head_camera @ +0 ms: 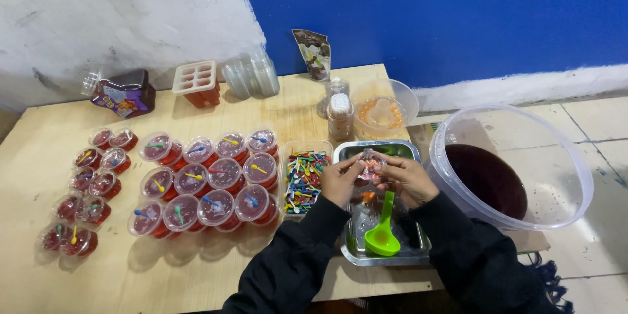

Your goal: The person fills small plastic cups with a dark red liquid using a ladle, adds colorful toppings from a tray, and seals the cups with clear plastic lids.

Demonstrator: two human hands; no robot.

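Just right of the frame's centre, the left hand (340, 180) and right hand (407, 178) pinch a small clear lidded cup (371, 164) between curled fingers above a metal tray (411, 256) where a green ladle (383, 230) lies. Left of the tray sits a box of coloured spoons (303, 180), then rows of filled red cups (208, 180). At right stands a large tub of dark liquid (517, 167).
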